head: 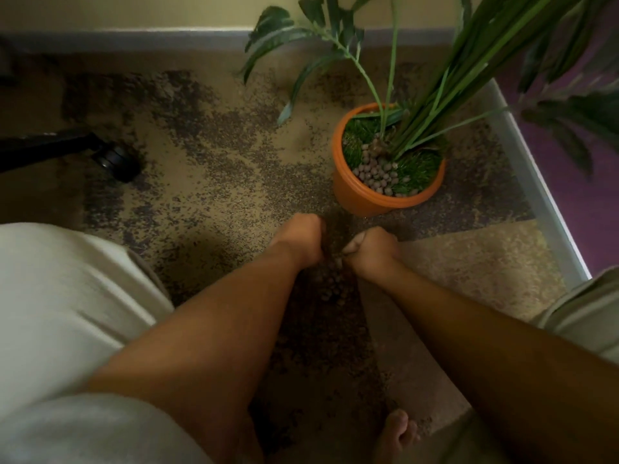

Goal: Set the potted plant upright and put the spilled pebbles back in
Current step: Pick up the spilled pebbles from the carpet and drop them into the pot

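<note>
At the far left a black chair castor (pixel 115 160) stands on the speckled tan and brown carpet (pixel 207 182), well apart from the work, and nearer the camera a pale cloth-covered knee (pixel 67 296) fills the lower left. Next comes the left hand (pixel 298 239), its back up and low to the floor. Its fingers bend down out of sight on the far side, so I cannot tell whether they grasp anything or only rake. Between the two hands lies the dark strip of spilled round brown pebbles (pixel 330 283), running from the knuckles back toward the person, with the hands at its far end. Just right of it the right hand (pixel 371 249) is clenched, thumb laid against the curled fingers, seemingly closed on a clutch of those pebbles, though the blur leaves this uncertain. Beyond and slightly right of both hands, near but not touching them, the round orange plastic pot (pixel 368 195) already stands upright, with green leaves (pixel 452 78) rising from it and a heap of pebbles inside. The right hand is the nearer to its rim, so I judge the carry will go forward and a little right. A white skirting rail (pixel 536 182) and purple wall (pixel 576 202) close the right side.
</note>
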### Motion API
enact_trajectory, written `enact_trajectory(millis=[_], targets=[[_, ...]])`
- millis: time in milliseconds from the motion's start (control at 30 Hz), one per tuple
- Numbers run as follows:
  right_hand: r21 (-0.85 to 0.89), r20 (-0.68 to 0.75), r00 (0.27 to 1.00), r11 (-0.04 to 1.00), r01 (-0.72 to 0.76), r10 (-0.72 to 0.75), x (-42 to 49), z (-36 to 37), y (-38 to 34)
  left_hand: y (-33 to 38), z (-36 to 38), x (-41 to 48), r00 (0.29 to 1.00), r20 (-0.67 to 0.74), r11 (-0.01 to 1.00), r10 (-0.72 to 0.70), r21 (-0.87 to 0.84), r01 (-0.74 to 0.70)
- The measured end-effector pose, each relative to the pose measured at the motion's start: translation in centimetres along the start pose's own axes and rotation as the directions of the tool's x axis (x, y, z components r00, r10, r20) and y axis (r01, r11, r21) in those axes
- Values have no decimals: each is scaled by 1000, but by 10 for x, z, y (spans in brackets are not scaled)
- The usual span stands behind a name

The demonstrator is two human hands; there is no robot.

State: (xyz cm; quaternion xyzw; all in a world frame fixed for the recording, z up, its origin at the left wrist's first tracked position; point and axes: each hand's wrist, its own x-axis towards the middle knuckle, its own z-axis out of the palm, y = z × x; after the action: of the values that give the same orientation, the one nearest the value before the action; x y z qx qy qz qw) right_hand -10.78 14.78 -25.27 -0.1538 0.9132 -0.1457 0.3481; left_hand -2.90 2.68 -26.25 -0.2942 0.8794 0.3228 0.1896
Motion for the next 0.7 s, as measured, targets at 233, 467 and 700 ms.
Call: enact_trajectory(millis=[233, 467, 700], targets=[[56, -146, 966, 973, 223, -213, -20, -87, -39, 22, -100, 6, 967, -251, 974, 39, -205, -92], [276, -253, 949, 927, 254, -185, -1, -124, -30, 60, -123, 29, 925, -342, 928, 166, -262, -264], [365, -234, 961, 902, 229, -149, 1, -122, -31, 66, -115, 47, 915, -358, 934, 188, -223, -279]])
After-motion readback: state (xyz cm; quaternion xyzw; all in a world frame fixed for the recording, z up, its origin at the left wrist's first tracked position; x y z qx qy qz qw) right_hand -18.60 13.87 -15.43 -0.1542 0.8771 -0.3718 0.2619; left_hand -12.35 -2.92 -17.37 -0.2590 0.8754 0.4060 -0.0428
